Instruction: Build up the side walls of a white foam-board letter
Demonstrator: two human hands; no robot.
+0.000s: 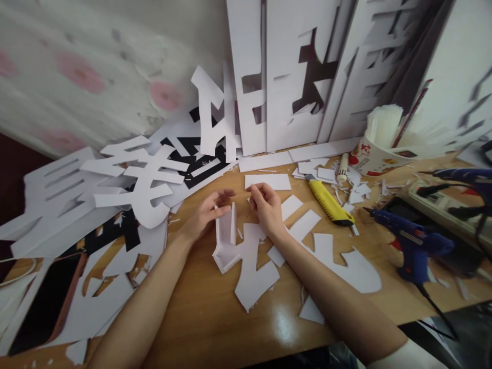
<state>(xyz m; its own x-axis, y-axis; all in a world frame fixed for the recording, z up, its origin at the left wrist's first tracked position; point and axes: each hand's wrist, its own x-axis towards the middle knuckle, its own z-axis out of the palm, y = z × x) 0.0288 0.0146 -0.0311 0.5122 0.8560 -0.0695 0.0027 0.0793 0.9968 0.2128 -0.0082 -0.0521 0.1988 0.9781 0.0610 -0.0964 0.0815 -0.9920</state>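
A white foam-board piece with raised side walls (226, 233) lies on the wooden table, joined to or touching a flat cut-out shape (251, 279) at its right. My left hand (207, 215) is at the far end of the walled piece, its fingers stretched and apart, thumb over the piece's edge. Just to the right, my right hand (266, 206) is closed in a pinch; whatever its fingertips hold is too small to make out. Beyond that hand lies a white rectangular strip (268, 182). Flat white cut-outs (307, 225) lie partly behind my right forearm.
A yellow utility knife (328, 202), a blue glue gun (413, 236) and a paper cup of glue sticks (378, 154) stand or lie at right. Cut-out letters (154, 184) pile up at left, near a phone (48, 302). Foam boards (284, 128) lean at the back.
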